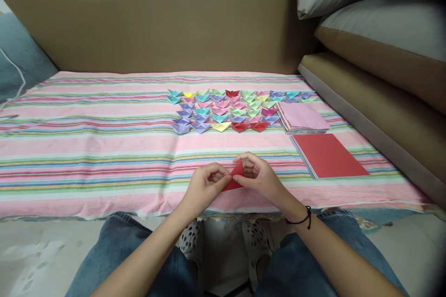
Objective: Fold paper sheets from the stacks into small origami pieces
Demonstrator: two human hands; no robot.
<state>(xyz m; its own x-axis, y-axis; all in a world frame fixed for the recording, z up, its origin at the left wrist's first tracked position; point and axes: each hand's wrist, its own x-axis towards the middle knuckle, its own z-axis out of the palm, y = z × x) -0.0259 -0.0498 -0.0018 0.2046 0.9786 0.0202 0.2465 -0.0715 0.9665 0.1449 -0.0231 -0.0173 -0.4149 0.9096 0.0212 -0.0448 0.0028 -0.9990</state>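
Observation:
A small folded piece of red paper is held over the front part of the striped cloth. My left hand pinches its left side between thumb and fingers. On the other side, my right hand grips the paper, its thumb pressed against the front and its fingers behind. Part of the paper is hidden by the fingers. Beyond my hands lie rows of folded paper boats in many colours, two red ones at the near right end.
Right of the boats lies a stack of paper with a pink top sheet. Nearer is a stack topped by red paper. Cushions stand along the right side; a brown backrest closes off the far edge of the striped cloth.

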